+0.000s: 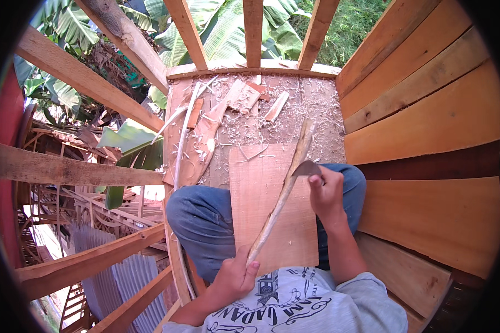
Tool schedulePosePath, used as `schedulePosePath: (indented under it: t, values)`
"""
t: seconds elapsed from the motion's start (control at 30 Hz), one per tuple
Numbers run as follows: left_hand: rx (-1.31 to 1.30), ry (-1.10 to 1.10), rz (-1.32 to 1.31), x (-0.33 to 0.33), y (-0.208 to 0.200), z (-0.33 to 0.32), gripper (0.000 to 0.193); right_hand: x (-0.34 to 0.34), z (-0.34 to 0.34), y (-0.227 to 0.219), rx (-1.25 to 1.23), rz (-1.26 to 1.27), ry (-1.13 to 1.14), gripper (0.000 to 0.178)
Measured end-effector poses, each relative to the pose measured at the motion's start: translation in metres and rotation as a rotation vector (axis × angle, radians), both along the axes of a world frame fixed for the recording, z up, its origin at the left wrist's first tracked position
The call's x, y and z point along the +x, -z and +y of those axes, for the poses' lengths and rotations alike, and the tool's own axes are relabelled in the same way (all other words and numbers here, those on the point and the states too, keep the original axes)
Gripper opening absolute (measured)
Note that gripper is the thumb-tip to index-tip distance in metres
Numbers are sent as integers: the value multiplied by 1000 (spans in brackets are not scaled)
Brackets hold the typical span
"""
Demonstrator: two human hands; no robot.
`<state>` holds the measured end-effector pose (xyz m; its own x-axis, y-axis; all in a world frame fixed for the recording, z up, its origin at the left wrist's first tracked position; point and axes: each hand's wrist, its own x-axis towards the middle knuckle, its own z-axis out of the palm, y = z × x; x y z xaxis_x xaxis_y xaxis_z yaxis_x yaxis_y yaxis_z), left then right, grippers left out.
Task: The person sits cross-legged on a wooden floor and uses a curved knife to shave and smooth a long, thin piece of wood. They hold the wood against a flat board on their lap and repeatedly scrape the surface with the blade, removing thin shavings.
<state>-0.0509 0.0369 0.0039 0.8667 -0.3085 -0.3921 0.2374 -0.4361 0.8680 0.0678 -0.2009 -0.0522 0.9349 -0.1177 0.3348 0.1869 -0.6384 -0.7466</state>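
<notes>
A long, partly peeled stick [283, 195] slants across my lap, its darker bark still showing along parts of it. Around its lower end my left hand [236, 276] is closed, close to my shirt. My right hand [326, 195] grips a knife [306, 168] whose dark, curved blade lies against the stick's upper half. The knife's handle is mostly hidden inside my fingers. Under the stick, a flat wooden board [272, 222] rests across my legs.
Pale shavings [322, 139] litter the plank floor, with a wooden offcut [276, 106] and thin strips [184, 139] among them. Slatted rails [78, 167] stand at the left and far side. A plank wall [428, 208] closes the right. Banana leaves [222, 33] grow beyond.
</notes>
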Motion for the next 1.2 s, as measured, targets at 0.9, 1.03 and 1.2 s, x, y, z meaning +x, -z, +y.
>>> schedulePosePath:
  t: [0.9, 1.03, 1.2]
  values:
    - [-108, 9, -135, -13, 81, 70, 35, -25, 39, -14, -266, 161, -370, 48]
    - [-116, 17, -121, -12, 74, 69, 37, -6, 15, -15, -313, 171, -109, 46]
    - [-88, 45, -107, -11, 76, 69, 41, -27, 31, -14, -276, 154, -349, 45]
